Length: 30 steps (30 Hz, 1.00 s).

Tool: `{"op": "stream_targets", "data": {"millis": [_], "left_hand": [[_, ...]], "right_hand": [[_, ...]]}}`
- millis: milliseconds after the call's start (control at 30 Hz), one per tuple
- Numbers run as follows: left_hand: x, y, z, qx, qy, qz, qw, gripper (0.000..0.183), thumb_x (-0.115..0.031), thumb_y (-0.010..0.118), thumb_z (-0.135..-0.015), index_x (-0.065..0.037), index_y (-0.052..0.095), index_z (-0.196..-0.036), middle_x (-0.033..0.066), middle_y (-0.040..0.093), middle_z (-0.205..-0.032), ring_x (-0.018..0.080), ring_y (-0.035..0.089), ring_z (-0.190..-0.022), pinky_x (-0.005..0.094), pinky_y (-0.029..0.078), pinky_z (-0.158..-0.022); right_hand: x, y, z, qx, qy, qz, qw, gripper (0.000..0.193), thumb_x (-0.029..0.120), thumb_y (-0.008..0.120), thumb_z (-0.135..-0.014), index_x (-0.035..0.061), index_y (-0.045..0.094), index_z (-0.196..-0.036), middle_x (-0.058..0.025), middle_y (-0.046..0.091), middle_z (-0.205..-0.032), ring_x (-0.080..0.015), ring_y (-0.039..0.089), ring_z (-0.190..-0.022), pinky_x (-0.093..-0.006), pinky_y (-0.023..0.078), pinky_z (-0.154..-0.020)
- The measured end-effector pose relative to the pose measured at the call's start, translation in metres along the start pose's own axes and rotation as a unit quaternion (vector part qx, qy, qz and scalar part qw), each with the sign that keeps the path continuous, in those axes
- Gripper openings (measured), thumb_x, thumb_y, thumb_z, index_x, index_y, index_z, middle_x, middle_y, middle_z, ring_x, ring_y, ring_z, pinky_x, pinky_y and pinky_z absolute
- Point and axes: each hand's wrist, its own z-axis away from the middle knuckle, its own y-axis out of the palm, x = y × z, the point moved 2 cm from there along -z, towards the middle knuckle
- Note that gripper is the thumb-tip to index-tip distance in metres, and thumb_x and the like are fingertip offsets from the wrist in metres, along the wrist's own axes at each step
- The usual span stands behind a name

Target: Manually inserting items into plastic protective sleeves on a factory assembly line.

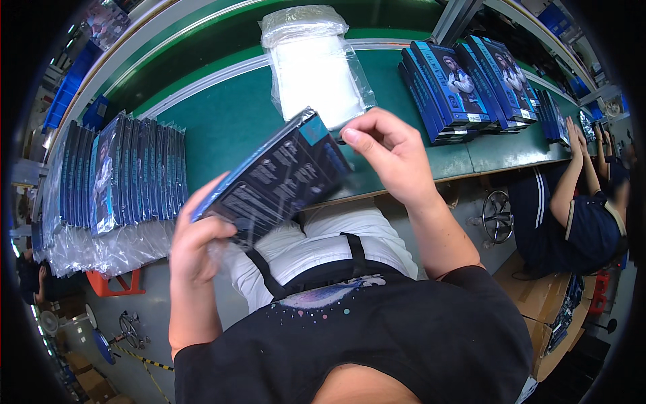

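My left hand (196,239) is closed round the lower left end of a flat, dark blue box (279,178) in a clear plastic bag. The box is tilted above my lap, at the table's front edge. Loose plastic hangs below it, near my left fingers. At the box's upper right corner, my right hand (397,155) pinches with thumb and forefinger. What lies between those fingertips is too small to make out. Beyond the box, a pile of clear plastic bags (316,77) rests on the green table (222,108).
Bagged boxes (134,175) stand in a row at the left, above crumpled plastic. More blue boxes (451,87) are stacked at the far right of the table. A co-worker (572,195) sits to the right, behind an open carton (538,303). A red stool (114,283) stands at lower left.
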Motion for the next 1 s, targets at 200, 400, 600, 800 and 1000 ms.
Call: {"op": "stream_targets", "data": {"millis": [200, 400, 600, 800, 1000], "left_hand": [[-0.084, -0.053, 0.059, -0.258, 0.51, -0.296, 0.766, 0.05, 0.006, 0.051, -0.08, 0.006, 0.049, -0.129, 0.0215, 0.055, -0.126, 0.0304, 0.056, -0.114, 0.0404, 0.04, -0.101], [-0.102, -0.087, 0.036, -0.278, 0.29, -0.732, 0.55, 0.038, -0.016, 0.052, -0.093, -0.007, 0.054, -0.13, 0.0098, 0.052, -0.136, 0.0271, 0.041, -0.13, 0.0398, 0.027, -0.109], [-0.088, -0.022, 0.009, -0.291, 0.465, -0.66, 0.513, 0.036, -0.008, 0.058, -0.088, -0.009, 0.06, -0.123, 0.0114, 0.054, -0.133, 0.0332, 0.041, -0.13, 0.0433, 0.029, -0.107], [-0.014, 0.052, -0.078, 0.022, 0.484, -0.655, 0.579, 0.022, -0.005, 0.064, -0.081, -0.008, 0.069, -0.103, 0.0087, 0.063, -0.118, 0.0281, 0.053, -0.117, 0.0394, 0.038, -0.1], [0.028, 0.042, -0.15, 0.104, 0.416, -0.661, 0.616, 0.02, -0.001, 0.063, -0.077, -0.007, 0.069, -0.094, 0.0075, 0.064, -0.099, 0.0263, 0.058, -0.097, 0.0407, 0.043, -0.088]], "right_hand": [[0.015, -0.028, -0.013, -0.192, -0.033, -0.108, 0.975, 0.016, 0.013, 0.056, -0.093, -0.0018, 0.061, -0.097, -0.0033, 0.06, -0.077, -0.0096, 0.055, -0.068, -0.0225, 0.043, -0.063], [0.014, -0.062, -0.018, -0.238, -0.051, -0.056, 0.968, 0.018, 0.015, 0.057, -0.093, -0.0016, 0.064, -0.093, -0.0034, 0.062, -0.077, -0.0092, 0.056, -0.068, -0.0222, 0.044, -0.063], [0.025, -0.11, -0.042, -0.295, -0.099, 0.268, 0.912, 0.042, 0.032, 0.065, -0.087, -0.0047, 0.064, -0.106, -0.0118, 0.065, -0.094, -0.0184, 0.061, -0.084, -0.0282, 0.047, -0.075], [-0.021, -0.126, -0.059, -0.151, 0.0, 0.675, 0.722, 0.083, 0.059, 0.067, -0.074, -0.0051, 0.054, -0.125, -0.0266, 0.052, -0.126, -0.038, 0.047, -0.122, -0.0427, 0.038, -0.102], [0.009, -0.113, -0.054, -0.093, 0.135, 0.596, 0.786, 0.071, 0.055, 0.071, -0.07, 0.0132, 0.059, -0.127, -0.0245, 0.056, -0.118, -0.0359, 0.052, -0.114, -0.0417, 0.041, -0.098]]}}
